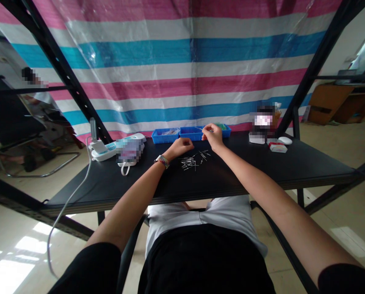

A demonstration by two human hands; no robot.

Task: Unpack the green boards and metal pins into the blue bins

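Observation:
My right hand (213,136) is pinched on a thin pin-like stick (198,128), held over the middle blue bin (186,136). My left hand (181,148) rests low over the black table with its fingers curled in; whether anything is inside them is hidden. Just in front of my hands lies a loose pile of thin, pale, silvery sticks (188,163); their exact kind is too small to tell. A left blue bin (160,139) has clear plastic in it. Partly behind my right hand, a right blue bin (227,133) holds something green.
A white power strip (111,150) with a cable hanging off the table edge stands left, beside a blurred pouch-like item (130,153). To the right are a small red-and-white box (277,147) and a white mouse (285,140). A striped sheet (170,90) closes off the back; another person sits far left.

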